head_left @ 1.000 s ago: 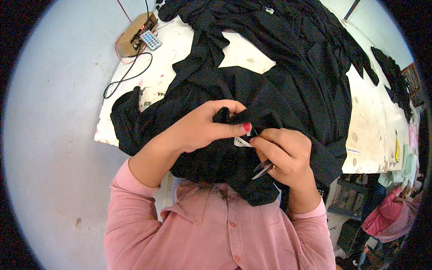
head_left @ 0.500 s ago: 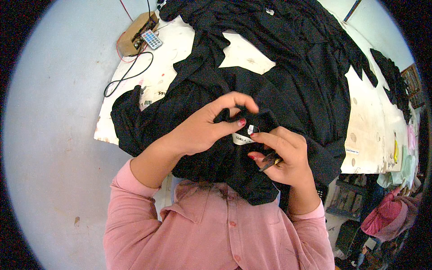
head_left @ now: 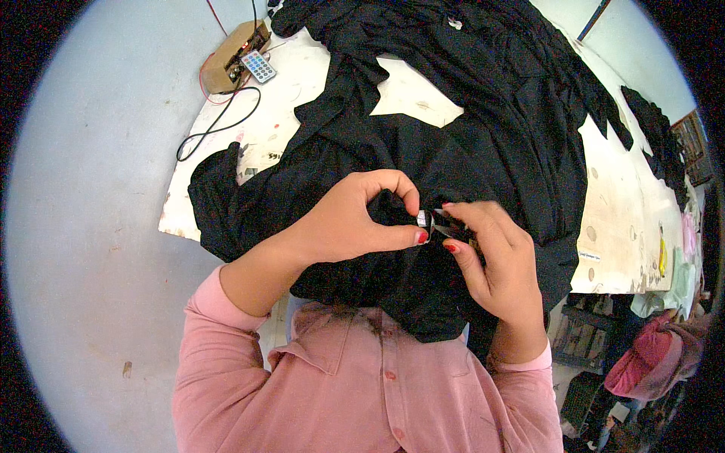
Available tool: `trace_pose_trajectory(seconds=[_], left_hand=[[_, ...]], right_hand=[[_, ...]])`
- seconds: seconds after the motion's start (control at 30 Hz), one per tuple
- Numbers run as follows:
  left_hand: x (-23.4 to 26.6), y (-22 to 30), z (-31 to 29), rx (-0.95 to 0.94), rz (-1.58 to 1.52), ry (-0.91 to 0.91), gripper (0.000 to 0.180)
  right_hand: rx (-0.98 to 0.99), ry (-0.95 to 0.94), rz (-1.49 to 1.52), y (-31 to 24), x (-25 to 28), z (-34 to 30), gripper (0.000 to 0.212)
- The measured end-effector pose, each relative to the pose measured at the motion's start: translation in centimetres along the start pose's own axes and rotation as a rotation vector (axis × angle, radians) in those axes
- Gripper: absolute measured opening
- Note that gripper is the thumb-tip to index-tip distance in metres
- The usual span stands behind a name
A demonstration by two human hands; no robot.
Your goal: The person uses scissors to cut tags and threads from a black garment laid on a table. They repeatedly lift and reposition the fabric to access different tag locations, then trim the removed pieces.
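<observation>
Across the table lies a black garment (head_left: 340,174), bunched in loose folds. My left hand (head_left: 351,219) pinches a bit of its fabric between thumb and forefinger, with a small white label (head_left: 422,218) showing at the fingertips. My right hand (head_left: 495,253) is close by on the right and holds small thread snips (head_left: 445,229) between thumb and fingers. The blades are spread and point left, right beside the label; whether they touch a thread or the cloth is too small to tell.
A white table (head_left: 612,219) runs beneath the garment. At its far left stand a brown box (head_left: 232,57) with cables and a small remote control (head_left: 259,66). More black cloth (head_left: 655,128) lies far right; a pink cloth bundle (head_left: 642,359) sits lower right. A pale wall borders the left.
My right hand has turned the snips so their blades face the label. My left thumb and forefinger have closed on the cloth there, and the larger white label is now covered.
</observation>
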State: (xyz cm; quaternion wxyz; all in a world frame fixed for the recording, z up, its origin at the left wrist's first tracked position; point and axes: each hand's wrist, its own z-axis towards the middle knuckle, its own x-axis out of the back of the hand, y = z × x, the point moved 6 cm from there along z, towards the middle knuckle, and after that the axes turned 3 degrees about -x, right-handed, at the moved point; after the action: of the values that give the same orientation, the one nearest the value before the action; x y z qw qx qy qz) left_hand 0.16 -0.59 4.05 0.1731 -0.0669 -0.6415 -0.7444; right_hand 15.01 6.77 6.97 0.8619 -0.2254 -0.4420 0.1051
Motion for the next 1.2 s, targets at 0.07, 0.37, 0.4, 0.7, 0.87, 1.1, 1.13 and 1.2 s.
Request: trace_pose_trajectory(seconds=[0.07, 0.37, 0.4, 0.7, 0.87, 1.1, 1.13, 1.2], left_hand=[[0.0, 0.2, 0.0, -0.055, 0.026, 0.040, 0.027], [-0.2, -0.6, -0.3, -0.031, -0.008, 0.086, 0.035], [-0.2, -0.6, -0.4, -0.027, -0.030, 0.094, 0.035], [-0.5, -0.8, -0.6, 0.008, -0.059, 0.110, 0.036], [-0.5, -0.7, -0.8, 0.004, -0.049, 0.106, 0.037], [-0.3, -0.4, -0.8, -0.018, -0.059, 0.053, 0.038], [-0.3, -0.4, -0.9, -0.036, -0.060, 0.028, 0.040], [-0.3, -0.1, -0.9, -0.049, -0.134, -0.038, 0.044]], right_hand=[[0.028, 0.061, -0.051, -0.6, 0.3, 0.2, 0.027], [0.040, 0.140, -0.224, -1.0, 0.0, -0.4, 0.027], [0.041, 0.144, -0.217, -1.0, -0.1, -0.5, 0.027], [0.019, 0.187, -0.226, -1.1, -0.2, -0.8, 0.025], [0.036, 0.188, -0.245, -1.2, -0.3, -0.8, 0.023], [-0.041, 0.245, -0.042, -0.5, 0.2, -0.4, 0.036], [-0.061, 0.281, -0.032, -0.6, 0.5, -0.1, 0.040], [-0.195, 0.219, 0.040, 0.9, -0.2, -0.2, 0.047]])
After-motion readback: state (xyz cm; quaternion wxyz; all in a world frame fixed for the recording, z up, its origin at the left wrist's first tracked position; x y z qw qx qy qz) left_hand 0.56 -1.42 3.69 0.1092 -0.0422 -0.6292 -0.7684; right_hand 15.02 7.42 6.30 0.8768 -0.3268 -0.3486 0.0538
